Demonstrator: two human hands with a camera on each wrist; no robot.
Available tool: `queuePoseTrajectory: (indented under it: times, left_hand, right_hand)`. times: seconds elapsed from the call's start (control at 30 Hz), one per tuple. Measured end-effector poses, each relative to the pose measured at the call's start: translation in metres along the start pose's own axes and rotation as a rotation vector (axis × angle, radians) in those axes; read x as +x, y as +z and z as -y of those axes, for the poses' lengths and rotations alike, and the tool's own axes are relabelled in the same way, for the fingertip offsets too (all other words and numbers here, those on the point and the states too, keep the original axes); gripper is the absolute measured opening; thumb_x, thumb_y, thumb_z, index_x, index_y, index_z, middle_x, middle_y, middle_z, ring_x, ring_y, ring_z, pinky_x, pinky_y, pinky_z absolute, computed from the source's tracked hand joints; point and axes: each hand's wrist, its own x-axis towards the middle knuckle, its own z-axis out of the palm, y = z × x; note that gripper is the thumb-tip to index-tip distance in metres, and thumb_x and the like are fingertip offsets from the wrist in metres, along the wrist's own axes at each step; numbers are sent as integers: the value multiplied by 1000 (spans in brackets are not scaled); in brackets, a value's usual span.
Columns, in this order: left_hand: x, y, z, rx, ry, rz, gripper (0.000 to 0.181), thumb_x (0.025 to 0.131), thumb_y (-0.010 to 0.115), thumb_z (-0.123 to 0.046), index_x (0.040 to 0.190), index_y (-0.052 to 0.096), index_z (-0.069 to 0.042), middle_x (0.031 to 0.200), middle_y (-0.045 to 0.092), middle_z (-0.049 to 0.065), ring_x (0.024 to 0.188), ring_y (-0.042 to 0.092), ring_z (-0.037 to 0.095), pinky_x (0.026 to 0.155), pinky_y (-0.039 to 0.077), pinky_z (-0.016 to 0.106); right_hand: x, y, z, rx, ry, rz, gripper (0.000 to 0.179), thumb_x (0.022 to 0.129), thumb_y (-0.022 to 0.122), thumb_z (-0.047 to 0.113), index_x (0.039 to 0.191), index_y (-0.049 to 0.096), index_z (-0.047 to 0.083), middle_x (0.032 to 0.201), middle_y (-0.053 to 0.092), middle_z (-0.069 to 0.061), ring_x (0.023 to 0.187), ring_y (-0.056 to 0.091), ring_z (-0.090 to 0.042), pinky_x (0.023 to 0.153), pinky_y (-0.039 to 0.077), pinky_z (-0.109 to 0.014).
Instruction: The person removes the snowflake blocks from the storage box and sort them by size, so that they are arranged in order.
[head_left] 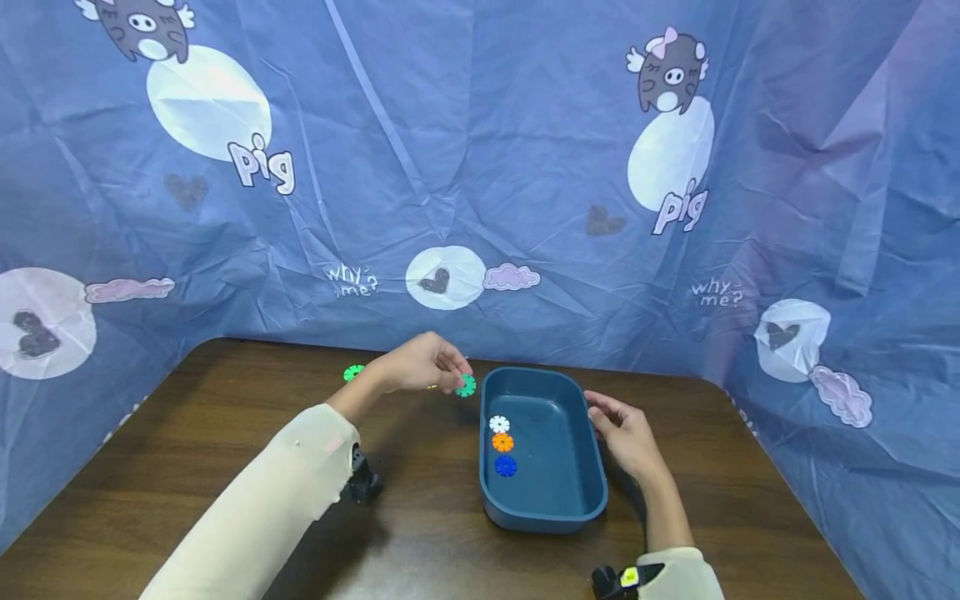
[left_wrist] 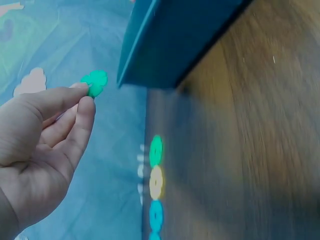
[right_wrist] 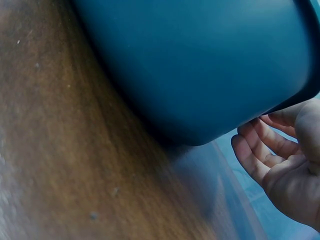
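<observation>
My left hand [head_left: 420, 364] pinches a green notched plastic disc [head_left: 466, 385] between thumb and fingertips, just left of a blue bin [head_left: 543, 523]. In the left wrist view, that disc [left_wrist: 95, 82] is held apart from the bin wall [left_wrist: 175, 40]. Along the bin's left side lie a white disc [head_left: 499, 425], an orange disc [head_left: 502, 442] and a dark blue disc [head_left: 506, 467]. Fingertips of my right hand [head_left: 626, 437] touch the bin's right side near the rim; the right wrist view shows this hand [right_wrist: 285, 165] against the outer wall.
Behind my left hand, a bright green disc [head_left: 353, 372] lies on the brown wooden table [head_left: 420, 517]. The left wrist view shows a row with a green disc [left_wrist: 156, 150], a yellow disc [left_wrist: 156, 182] and blue ones. A blue patterned cloth [head_left: 465, 167] hangs behind the table.
</observation>
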Motion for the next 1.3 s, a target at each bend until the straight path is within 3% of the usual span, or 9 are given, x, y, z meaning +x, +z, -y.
queuePoseTrajectory:
  times: [0.2, 0.37, 0.57, 0.9, 1.13, 1.3]
  left_hand:
    - [-16, -20, 17, 25, -25, -75, 19, 94, 71, -4, 111, 73, 6, 96, 76, 18, 86, 73, 29, 72, 57, 33]
    - [-31, -33, 33, 17, -68, -145, 20, 96, 68, -5, 113, 72, 6, 97, 76, 17, 85, 71, 25, 75, 57, 38]
    - [-51, -48, 58, -47, -103, -252, 23, 95, 68, -1, 115, 70, 10, 100, 74, 23, 87, 72, 32, 84, 59, 49]
    - [-79, -68, 93, -228, -202, -500, 34, 97, 66, -1, 125, 61, 18, 107, 73, 21, 83, 72, 13, 87, 60, 38]
    - [-91, -72, 111, -331, -280, -668, 35, 97, 63, 4, 126, 56, 23, 91, 69, 1, 79, 70, 4, 79, 60, 24]
    - [-102, -74, 123, -372, -315, -724, 38, 96, 62, 6, 127, 52, 25, 85, 67, -5, 73, 68, 1, 76, 60, 22]
  right_hand:
    - [0, 0, 1, 13, -3, -4, 36, 106, 58, 15, 139, 61, -1, 117, 67, -21, 93, 62, -8, 79, 56, -21]
    - [2, 1, -1, 17, -3, -6, 35, 106, 57, 12, 138, 61, -2, 116, 68, -21, 91, 62, -7, 78, 56, -22]
    - [3, 2, -2, 9, -8, -12, 34, 106, 57, 12, 137, 62, -2, 118, 68, -22, 91, 63, -8, 77, 56, -21]
    - [2, 1, -2, 13, -10, -11, 35, 106, 57, 13, 138, 62, -2, 121, 68, -22, 93, 62, -8, 78, 56, -21]
    - [3, 1, -3, 14, -5, -16, 35, 106, 57, 11, 137, 62, -2, 118, 68, -22, 93, 62, -8, 78, 56, -21]
    - [2, 1, -2, 9, 5, -13, 35, 106, 58, 13, 138, 62, -1, 116, 68, -21, 94, 62, -11, 79, 56, -22]
